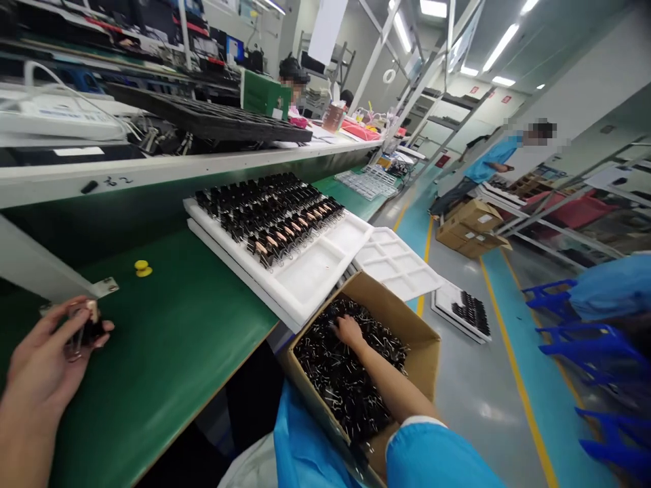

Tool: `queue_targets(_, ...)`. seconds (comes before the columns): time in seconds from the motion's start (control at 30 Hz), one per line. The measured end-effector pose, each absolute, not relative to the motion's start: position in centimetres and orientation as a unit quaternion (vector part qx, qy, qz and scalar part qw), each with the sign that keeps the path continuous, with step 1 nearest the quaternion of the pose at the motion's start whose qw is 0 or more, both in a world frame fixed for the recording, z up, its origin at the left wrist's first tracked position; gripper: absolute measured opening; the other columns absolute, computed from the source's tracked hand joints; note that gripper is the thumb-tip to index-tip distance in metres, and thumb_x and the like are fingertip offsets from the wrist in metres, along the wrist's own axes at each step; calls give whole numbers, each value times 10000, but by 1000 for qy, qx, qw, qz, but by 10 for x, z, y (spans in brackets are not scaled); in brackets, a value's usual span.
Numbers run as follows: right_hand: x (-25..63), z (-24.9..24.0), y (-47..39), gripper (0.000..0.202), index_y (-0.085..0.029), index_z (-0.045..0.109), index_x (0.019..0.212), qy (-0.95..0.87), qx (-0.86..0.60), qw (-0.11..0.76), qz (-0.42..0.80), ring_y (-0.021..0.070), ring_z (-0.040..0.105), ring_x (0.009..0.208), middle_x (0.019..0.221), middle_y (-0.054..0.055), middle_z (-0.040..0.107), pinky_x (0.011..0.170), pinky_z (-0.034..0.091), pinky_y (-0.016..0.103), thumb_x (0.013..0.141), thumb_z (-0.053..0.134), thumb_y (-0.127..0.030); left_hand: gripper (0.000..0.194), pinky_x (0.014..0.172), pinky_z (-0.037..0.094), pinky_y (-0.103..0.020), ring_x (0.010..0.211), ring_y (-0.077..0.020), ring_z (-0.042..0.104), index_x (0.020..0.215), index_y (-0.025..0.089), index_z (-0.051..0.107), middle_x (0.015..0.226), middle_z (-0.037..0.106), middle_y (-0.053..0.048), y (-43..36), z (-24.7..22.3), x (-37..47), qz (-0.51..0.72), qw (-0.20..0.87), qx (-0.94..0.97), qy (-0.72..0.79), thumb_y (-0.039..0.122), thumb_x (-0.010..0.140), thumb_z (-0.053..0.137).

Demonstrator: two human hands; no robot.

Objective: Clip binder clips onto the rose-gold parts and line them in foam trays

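At the left, above the green table, my left hand has its fingers wrapped round a black binder clip with a copper-coloured piece at its top. My right hand reaches into a cardboard box full of loose black binder clips; its fingertips are among the clips, and whether they hold one cannot be made out. Beyond the box, a white foam tray holds rows of black clips, the nearest row with copper-coloured pieces in them.
Two small yellow pieces lie on the green table. A white shelf edge runs above its back. Another tray of clips is on the floor, near blue stools. A person in blue stands by cartons.
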State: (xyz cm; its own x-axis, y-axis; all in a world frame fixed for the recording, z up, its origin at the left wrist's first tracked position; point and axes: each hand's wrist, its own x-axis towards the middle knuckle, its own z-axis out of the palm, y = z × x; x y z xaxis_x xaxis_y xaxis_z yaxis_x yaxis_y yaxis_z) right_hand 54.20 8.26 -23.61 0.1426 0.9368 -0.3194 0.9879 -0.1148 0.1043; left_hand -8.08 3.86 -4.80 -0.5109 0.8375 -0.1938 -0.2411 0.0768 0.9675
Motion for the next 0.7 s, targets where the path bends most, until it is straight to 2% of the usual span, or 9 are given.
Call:
queue_targets(0.13,530,-233,75,392,-152,694,1242,664,728,153,-70,313,616,1165,1232,196,649,939,471,373,996,476,-365,519,414,460,-212,660,-173,659,1014,234,736,818,671,25,31,-39,-66,687,435,233,533,343,559,962)
queue_targets(0.27,526,-238,68,346,-125,729,1155,713,682,153,-60,300,653,1138,1205,202,665,928,484,355,973,451,-224,523,426,453,-203,631,-151,662,1068,197,708,850,676,6,26,-39,-62,696,447,238,509,336,617,934)
queue_targets(0.37,540,-252,71,333,-154,754,1098,721,676,138,-66,316,683,1115,1225,202,687,916,508,393,944,468,-231,520,432,438,-201,626,-148,664,1096,184,694,848,663,-3,22,-40,-62,703,445,238,501,350,656,916)
queue_targets(0.43,551,-262,74,267,-219,774,992,718,681,108,-95,344,671,1152,1228,159,712,924,516,437,893,539,-299,516,437,435,-206,628,-150,665,1116,182,687,844,653,-5,20,-41,-62,706,444,238,498,360,683,902)
queue_targets(0.53,559,-270,75,152,-275,750,796,722,673,54,-155,382,660,1158,1077,101,771,930,515,500,771,627,-360,507,439,425,-212,625,-157,662,1131,176,678,811,631,-3,17,-43,-62,706,447,243,492,370,712,887)
queue_targets(0.7,550,-263,71,93,-280,671,585,684,685,-43,-249,418,701,1022,862,125,776,955,500,556,605,666,-370,521,434,413,-217,621,-163,659,1151,170,666,818,635,-16,15,-45,-63,709,449,242,486,375,722,879)
